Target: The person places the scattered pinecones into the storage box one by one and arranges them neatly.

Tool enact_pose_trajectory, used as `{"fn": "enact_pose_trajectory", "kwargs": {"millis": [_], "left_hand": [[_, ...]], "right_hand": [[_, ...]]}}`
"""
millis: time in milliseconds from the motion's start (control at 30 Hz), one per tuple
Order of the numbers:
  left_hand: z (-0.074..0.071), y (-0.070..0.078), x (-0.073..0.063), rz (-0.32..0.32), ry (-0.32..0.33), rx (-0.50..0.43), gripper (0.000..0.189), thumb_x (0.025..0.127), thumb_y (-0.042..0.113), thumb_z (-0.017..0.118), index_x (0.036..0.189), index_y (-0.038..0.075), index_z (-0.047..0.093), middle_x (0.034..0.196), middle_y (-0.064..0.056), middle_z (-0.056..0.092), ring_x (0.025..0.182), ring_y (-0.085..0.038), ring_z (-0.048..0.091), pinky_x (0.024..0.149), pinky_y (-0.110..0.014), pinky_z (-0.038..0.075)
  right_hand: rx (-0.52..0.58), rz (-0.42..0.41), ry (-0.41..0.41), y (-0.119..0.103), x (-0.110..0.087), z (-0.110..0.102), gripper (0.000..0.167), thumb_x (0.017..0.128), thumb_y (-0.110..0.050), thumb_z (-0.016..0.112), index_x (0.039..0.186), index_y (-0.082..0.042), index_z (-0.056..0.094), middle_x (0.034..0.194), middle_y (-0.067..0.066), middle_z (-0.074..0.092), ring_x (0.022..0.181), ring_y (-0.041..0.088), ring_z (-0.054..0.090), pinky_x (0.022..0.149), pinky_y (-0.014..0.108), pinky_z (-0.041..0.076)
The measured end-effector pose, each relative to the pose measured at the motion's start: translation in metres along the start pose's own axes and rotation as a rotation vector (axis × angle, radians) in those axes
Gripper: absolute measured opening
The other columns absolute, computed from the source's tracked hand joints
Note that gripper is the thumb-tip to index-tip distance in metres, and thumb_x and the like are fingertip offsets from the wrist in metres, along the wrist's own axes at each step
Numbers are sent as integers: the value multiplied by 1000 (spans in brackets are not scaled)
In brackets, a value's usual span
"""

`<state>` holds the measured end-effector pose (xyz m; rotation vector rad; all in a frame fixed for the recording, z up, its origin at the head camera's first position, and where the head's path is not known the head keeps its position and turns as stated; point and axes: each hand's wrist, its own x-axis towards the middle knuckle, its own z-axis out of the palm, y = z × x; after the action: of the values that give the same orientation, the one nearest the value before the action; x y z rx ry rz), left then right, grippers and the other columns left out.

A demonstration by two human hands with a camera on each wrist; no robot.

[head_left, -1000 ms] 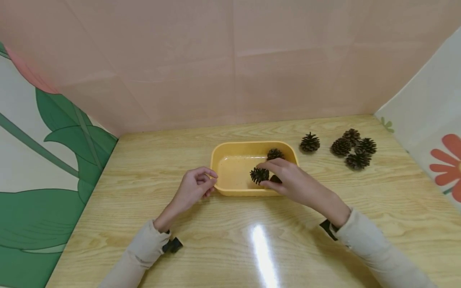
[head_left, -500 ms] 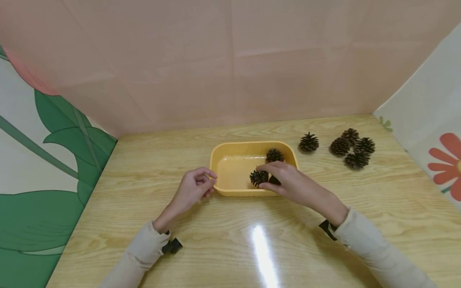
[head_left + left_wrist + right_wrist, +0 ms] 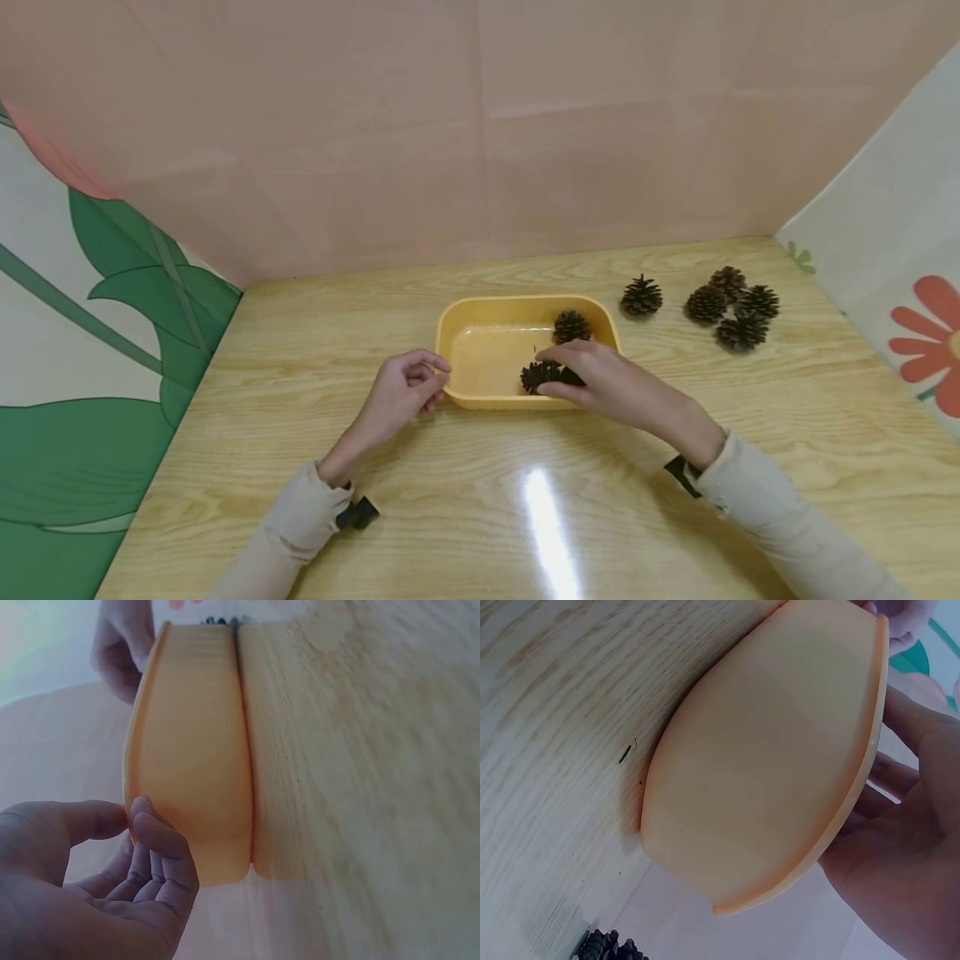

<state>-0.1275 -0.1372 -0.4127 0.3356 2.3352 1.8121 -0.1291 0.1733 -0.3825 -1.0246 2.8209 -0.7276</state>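
Observation:
My left hand (image 3: 399, 393) pinches the near left rim of a yellow plastic tub (image 3: 510, 310); the left wrist view shows thumb and fingertips on either side of that rim. Inside the tub, my right hand (image 3: 611, 377) holds a dark pine cone (image 3: 531, 379) between thumb and fingers, low by the front wall. A second pine cone (image 3: 572, 324) lies at the tub's back right. Another dark cone (image 3: 573, 377) shows partly under my right palm. In the right wrist view, the tub's outer wall (image 3: 765, 750) hides the fingertips and the held cone.
Right of the tub, a single pine cone (image 3: 641, 297) sits on the wooden table (image 3: 450, 517). Several more pine cones (image 3: 738, 330) cluster farther right. A pink sheet (image 3: 480, 150) closes off the back, with printed panels at both sides.
My right hand has lowered slightly with the pine cone, which now sits deeper, closer to the tub's front wall. The left hand keeps its place on the rim.

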Motion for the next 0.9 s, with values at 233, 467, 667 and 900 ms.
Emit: {"fn": "enact_pose_trajectory", "kwargs": {"millis": [233,467,667,900], "left_hand": [[0,-1,1,-2,2,-2,14,95,1,65,105,-8,66,71,-15,65,54,-17,57,48,-30,49],[0,-2,1,1,-2,4,14,95,1,65,105,-8,65,71,-14,65,53,-16,56,48,-31,49],[0,-2,1,9,0,-2,14,95,0,65,105,-9,64,70,-14,65,52,-15,56,47,-30,49],[0,-3,1,11,-3,-6,14,95,0,64,105,-9,65,70,-15,64,53,-15,56,47,-29,48]], "right_hand": [[9,2,2,0,0,-3,46,100,-36,62,130,-1,63,126,16,65,110,30,64,90,44,55],[-10,-13,55,4,-2,-14,41,98,-31,65,129,-3,64,123,13,67,106,27,66,86,41,56],[-18,1,80,8,-1,-25,39,98,-30,66,126,-3,65,118,12,69,107,25,66,91,44,55],[-46,34,121,15,-5,-38,43,99,-31,64,128,0,63,122,18,67,105,33,66,92,52,52]]}}
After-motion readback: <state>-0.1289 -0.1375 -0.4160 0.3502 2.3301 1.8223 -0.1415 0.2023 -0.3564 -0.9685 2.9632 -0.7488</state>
